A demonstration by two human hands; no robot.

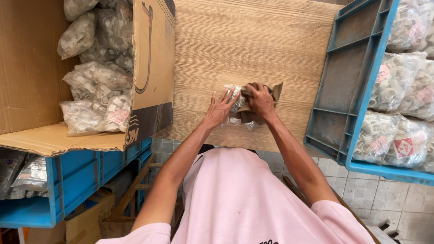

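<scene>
Pink shirt; bag under left fingers, perhaps pinned.

A pale wooden table with a streaked grain fills the middle, lit evenly. At nine o'clock an open cardboard box sits on a blue plastic crate. At three o'clock another blue crate overhangs the table edge. Below, from five to seven o'clock, small white floor tiles show, with wooden slats at seven.
</scene>
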